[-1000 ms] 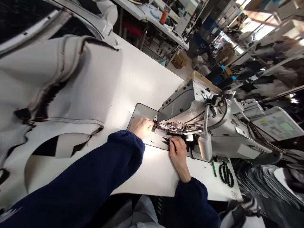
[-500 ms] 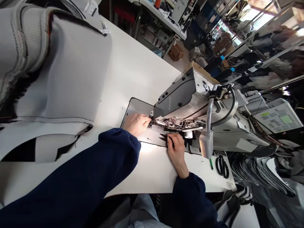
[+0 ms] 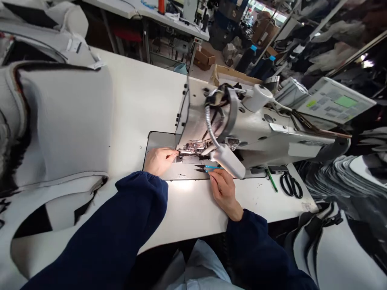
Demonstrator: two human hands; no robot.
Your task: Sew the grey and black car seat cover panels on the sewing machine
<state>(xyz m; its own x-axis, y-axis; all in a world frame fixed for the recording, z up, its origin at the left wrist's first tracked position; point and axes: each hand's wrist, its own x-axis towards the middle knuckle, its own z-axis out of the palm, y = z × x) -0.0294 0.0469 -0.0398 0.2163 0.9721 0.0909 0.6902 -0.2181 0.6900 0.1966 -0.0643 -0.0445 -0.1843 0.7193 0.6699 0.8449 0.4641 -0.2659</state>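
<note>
My left hand point(image 3: 161, 160) is pinched at the needle area of the sewing machine point(image 3: 199, 121); what its fingertips hold is too small to make out. Beneath it lies the grey metal bed plate point(image 3: 181, 174). To the right, my right hand point(image 3: 224, 189) has its fingers closed on small blue thread snips point(image 3: 208, 168), whose dark pointed blades face left over the plate. The machine's lamp point(image 3: 230, 161) hangs just above my right hand and partly covers the snips.
Grey fabric pieces point(image 3: 69, 121) are heaped on the left of the white table point(image 3: 133, 96). Black scissors point(image 3: 291, 185) and a green pen-like tool point(image 3: 272, 181) lie at right. Stacked cut pieces point(image 3: 329, 173) stand beyond. A control panel point(image 3: 335, 100) sits behind.
The view has shifted, and the machine appears turned and further left. My right hand has turned, so the blue snips now show. My left hand remains pinched near the needle.
</note>
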